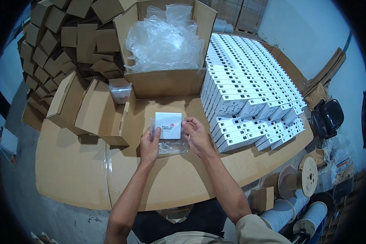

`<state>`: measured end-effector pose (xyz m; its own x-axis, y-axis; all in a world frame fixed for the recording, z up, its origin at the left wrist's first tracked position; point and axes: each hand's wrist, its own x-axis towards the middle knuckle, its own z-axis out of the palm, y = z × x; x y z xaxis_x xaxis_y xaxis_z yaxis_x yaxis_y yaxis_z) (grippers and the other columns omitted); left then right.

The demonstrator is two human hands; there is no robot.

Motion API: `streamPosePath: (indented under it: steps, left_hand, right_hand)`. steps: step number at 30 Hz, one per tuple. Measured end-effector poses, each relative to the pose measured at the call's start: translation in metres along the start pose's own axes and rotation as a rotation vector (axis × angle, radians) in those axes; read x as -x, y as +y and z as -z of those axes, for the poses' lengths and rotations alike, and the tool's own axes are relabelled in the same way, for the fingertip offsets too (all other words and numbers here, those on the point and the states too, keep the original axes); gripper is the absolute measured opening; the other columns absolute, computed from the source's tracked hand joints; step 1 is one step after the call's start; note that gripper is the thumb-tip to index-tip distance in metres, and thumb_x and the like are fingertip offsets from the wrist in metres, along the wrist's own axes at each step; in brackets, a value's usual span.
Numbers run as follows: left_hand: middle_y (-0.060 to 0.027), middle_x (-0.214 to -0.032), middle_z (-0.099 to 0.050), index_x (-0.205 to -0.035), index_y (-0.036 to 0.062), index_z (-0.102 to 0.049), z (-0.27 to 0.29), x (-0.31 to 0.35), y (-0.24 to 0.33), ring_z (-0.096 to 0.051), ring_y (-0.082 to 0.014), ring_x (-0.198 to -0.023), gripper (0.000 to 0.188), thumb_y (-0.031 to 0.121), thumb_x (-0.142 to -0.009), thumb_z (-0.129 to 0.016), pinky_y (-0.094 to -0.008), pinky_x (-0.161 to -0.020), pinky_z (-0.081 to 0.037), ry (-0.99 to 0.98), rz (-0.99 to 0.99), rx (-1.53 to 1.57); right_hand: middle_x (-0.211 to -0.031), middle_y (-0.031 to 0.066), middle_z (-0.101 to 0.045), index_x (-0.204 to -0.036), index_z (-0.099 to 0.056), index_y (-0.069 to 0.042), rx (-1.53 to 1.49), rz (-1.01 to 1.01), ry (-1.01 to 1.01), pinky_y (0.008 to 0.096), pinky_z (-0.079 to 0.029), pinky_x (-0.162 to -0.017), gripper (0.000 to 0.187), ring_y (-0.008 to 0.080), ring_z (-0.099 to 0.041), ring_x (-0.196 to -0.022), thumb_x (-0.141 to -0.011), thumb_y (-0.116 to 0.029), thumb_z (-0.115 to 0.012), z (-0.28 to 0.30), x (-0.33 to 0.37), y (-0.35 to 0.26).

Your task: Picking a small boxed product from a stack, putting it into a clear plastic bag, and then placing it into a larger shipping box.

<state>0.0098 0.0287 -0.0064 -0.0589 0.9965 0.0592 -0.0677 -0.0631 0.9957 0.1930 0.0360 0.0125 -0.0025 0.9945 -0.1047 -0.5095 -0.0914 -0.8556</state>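
Observation:
A small white square box point(166, 125) with a red mark lies upright to my view over the table's middle, partly in a clear plastic bag point(173, 147). My left hand point(151, 145) grips its left side, thumb on the front face. At the box's upper right edge, the fingers of my right hand point(196, 135) are pinched together at the bag or the box; which of the two is hard to make out. The bag's loose part hangs below the box, toward me.
Stacked white boxes point(252, 93) fill the table's right side. Behind stands a carton point(164, 83) of clear plastic bags point(166, 42). An open carton point(103, 112) on the left holds a bagged item point(120, 92). Brown cartons point(65, 44) pile up at far left; cable spools point(309, 175) stand lower right.

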Motion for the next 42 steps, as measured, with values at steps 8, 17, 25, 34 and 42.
streamPosePath:
  steps: [8, 17, 25, 34, 42]
  left_hand:
    - [-0.0088, -0.106, -0.07, -0.128, 0.0002, -0.066, -0.002, -0.002, 0.009, -0.061, -0.0146, -0.099, 0.053, 0.044, -0.11, -0.042, -0.0324, -0.092, -0.049, 0.03, -0.07, -0.105]
    - [-0.0079, -0.118, -0.069, -0.134, 0.0042, -0.065, 0.005, 0.0, 0.024, -0.058, -0.0144, -0.111, 0.052, 0.043, -0.111, -0.041, -0.0301, -0.1, -0.045, -0.006, -0.186, -0.082]
    - [-0.0067, -0.126, -0.062, -0.146, 0.0039, -0.051, 0.0, -0.004, 0.023, -0.057, -0.0151, -0.114, 0.055, 0.045, -0.11, -0.042, -0.0297, -0.096, -0.049, -0.104, -0.125, 0.41]
    - [-0.0061, -0.117, -0.068, -0.124, 0.0025, -0.065, 0.014, 0.001, 0.024, -0.064, -0.014, -0.105, 0.033, 0.008, -0.093, -0.074, -0.0293, -0.093, -0.051, -0.217, -0.037, 0.052]
    - [-0.0059, -0.109, -0.071, -0.106, -0.0003, -0.071, 0.018, -0.003, 0.028, -0.063, -0.0117, -0.098, 0.014, 0.006, -0.094, -0.072, -0.0282, -0.086, -0.051, -0.254, -0.143, 0.138]
  right_hand:
    - [-0.086, -0.0002, -0.062, -0.112, -0.059, -0.008, -0.102, 0.065, -0.072, 0.0219, -0.041, -0.057, 0.011, 0.0048, -0.052, -0.07, -0.103, -0.012, -0.062, 0.003, -0.004, 0.003]
    - [-0.101, 0.0017, -0.066, -0.113, -0.059, -0.009, -0.13, 0.155, -0.148, 0.0245, -0.046, -0.077, 0.012, 0.0076, -0.058, -0.087, -0.102, -0.009, -0.062, 0.0, 0.001, -0.005]
    - [-0.122, 0.0071, -0.064, -0.123, -0.059, -0.004, 0.07, 0.163, -0.206, 0.0288, -0.051, -0.091, 0.031, 0.0132, -0.06, -0.109, -0.094, -0.002, -0.07, -0.017, 0.015, -0.018]
    - [-0.115, 0.0059, -0.069, -0.124, -0.065, 0.0, 0.316, 0.103, -0.236, 0.0271, -0.053, -0.087, 0.033, 0.0122, -0.064, -0.101, -0.092, -0.001, -0.072, -0.008, 0.016, -0.02]
    - [-0.11, 0.0069, -0.072, -0.105, -0.072, 0.0, 0.441, 0.156, -0.301, 0.0262, -0.052, -0.084, 0.013, 0.0109, -0.063, -0.094, -0.093, -0.002, -0.071, -0.002, 0.015, -0.029]
